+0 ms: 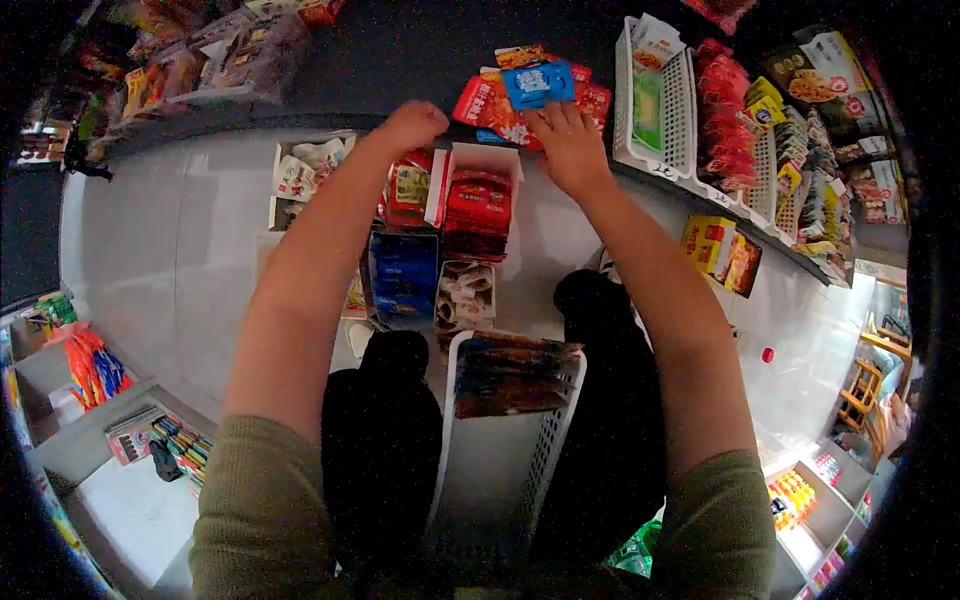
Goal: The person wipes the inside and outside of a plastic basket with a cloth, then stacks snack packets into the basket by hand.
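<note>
My right hand (568, 145) rests with its fingers spread on a small pile of red snack packets (490, 108) at the edge of the dark shelf. A blue packet (540, 84) lies on top of the pile, just beyond my fingertips. To the left, my left hand (415, 125) is curled into a fist at the shelf edge; whether it holds anything is hidden. Below my hands stand an open box of red packets (478, 205) and a box of blue packets (403, 275). Between my legs is a white basket (490, 460) with brown packets (512, 372) at its far end.
White baskets (684, 110) of packets line the shelf (400, 50) on the right. A yellow box (722, 252) sits on the floor (160, 210) below them. Another box of packets (308, 165) is near my left forearm. Low display bins (130, 530) stand behind on the left.
</note>
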`<action>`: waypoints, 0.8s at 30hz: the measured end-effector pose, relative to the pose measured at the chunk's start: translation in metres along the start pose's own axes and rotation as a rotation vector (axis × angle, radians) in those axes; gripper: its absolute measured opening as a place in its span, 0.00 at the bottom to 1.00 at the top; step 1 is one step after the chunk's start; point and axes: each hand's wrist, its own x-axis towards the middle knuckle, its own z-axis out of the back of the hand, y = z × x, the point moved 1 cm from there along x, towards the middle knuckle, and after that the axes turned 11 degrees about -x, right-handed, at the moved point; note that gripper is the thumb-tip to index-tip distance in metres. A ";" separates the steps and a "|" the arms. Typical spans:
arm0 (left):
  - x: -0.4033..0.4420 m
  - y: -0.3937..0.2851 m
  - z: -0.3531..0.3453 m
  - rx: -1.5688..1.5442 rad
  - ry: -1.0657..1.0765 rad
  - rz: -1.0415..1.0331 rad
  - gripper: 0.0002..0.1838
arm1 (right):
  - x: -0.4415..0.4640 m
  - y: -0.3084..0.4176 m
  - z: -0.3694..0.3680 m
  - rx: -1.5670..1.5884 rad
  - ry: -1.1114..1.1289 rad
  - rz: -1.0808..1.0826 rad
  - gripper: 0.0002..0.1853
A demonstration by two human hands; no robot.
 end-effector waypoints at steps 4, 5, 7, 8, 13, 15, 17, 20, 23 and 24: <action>0.011 0.006 -0.009 -0.043 0.050 -0.041 0.16 | 0.011 0.000 -0.014 -0.051 0.009 0.013 0.43; 0.016 0.008 -0.012 -0.079 0.060 0.023 0.17 | 0.013 0.000 -0.015 -0.050 0.015 0.011 0.43; 0.016 0.003 -0.015 -0.119 0.074 0.088 0.19 | 0.015 -0.001 -0.018 -0.040 0.022 -0.020 0.44; 0.017 0.001 -0.014 -0.048 0.110 0.085 0.21 | 0.014 -0.001 -0.019 -0.041 0.027 -0.019 0.44; 0.039 0.015 -0.026 0.364 0.208 -0.183 0.28 | 0.019 -0.003 -0.019 -0.027 0.104 -0.038 0.38; 0.040 0.008 -0.029 0.280 0.137 0.082 0.27 | 0.021 -0.003 -0.019 -0.031 0.111 -0.045 0.36; 0.030 -0.003 -0.028 0.198 0.128 0.073 0.27 | 0.022 -0.003 -0.020 -0.035 0.118 -0.054 0.35; 0.024 -0.010 -0.027 0.038 0.126 0.092 0.23 | 0.024 -0.003 -0.022 0.004 0.124 -0.082 0.33; 0.020 -0.012 -0.033 -0.218 0.099 0.162 0.18 | 0.022 -0.003 -0.025 0.042 0.092 -0.098 0.32; 0.020 -0.010 -0.035 -0.393 0.061 0.206 0.19 | 0.022 -0.003 -0.025 0.025 0.088 -0.093 0.32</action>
